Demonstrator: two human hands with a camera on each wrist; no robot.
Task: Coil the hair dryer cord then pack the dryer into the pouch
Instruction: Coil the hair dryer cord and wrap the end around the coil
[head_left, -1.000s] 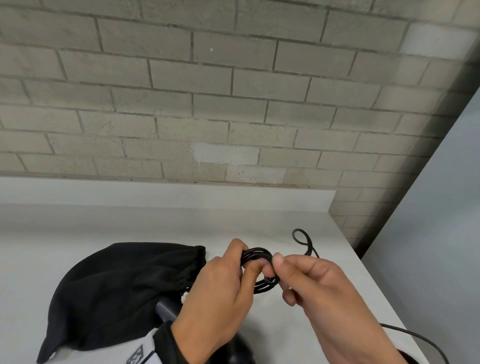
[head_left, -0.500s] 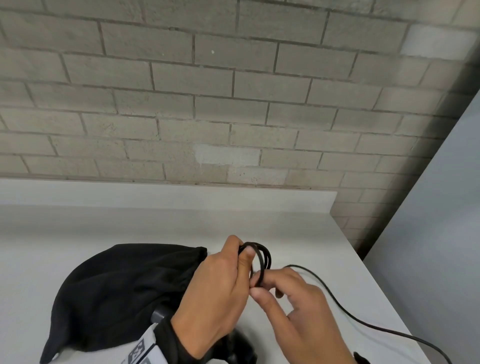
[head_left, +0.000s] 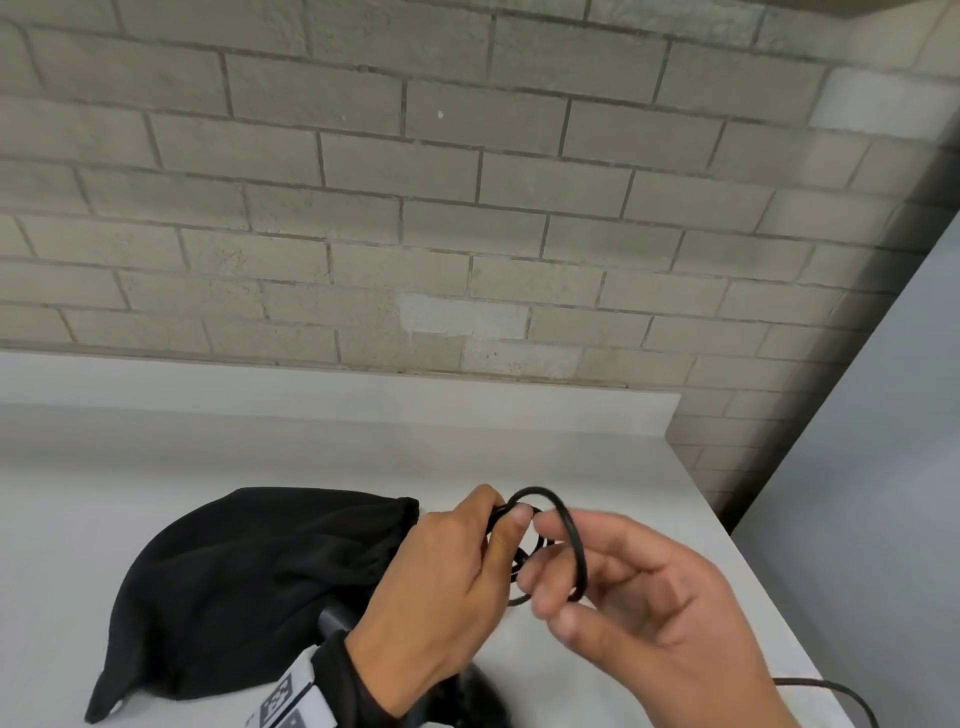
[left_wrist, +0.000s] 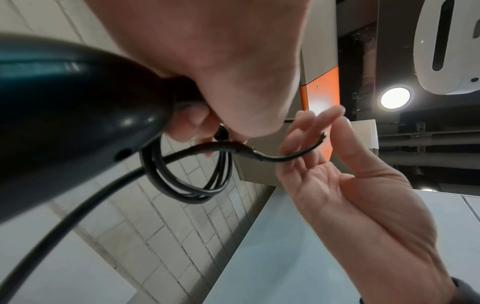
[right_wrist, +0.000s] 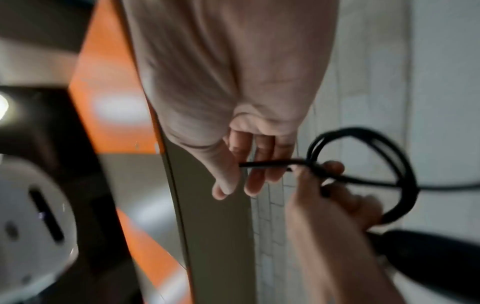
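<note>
My left hand (head_left: 447, 587) pinches a small coil of black cord (head_left: 519, 566) between thumb and fingers, just right of the black drawstring pouch (head_left: 249, 587). The black hair dryer (left_wrist: 64, 113) hangs under that hand; in the head view only its dark handle (head_left: 332, 618) shows. My right hand (head_left: 649, 613) is close beside the coil and holds the free cord (left_wrist: 293, 156) between thumb and fingers. That cord arches as a fresh loop (head_left: 566, 525) over its fingers. The coil (right_wrist: 363, 156) hangs from my left hand's fingertips in the right wrist view.
The white counter (head_left: 156, 467) runs to a low upstand and a brick wall (head_left: 415, 234) behind. Its right edge (head_left: 769, 597) drops off beside my right hand. The rest of the cord (head_left: 831, 701) trails off the counter at the lower right.
My right hand has risen from low beside the coil and carried the free cord up and over it as a new loop. The left hand stays put, still gripping the coil.
</note>
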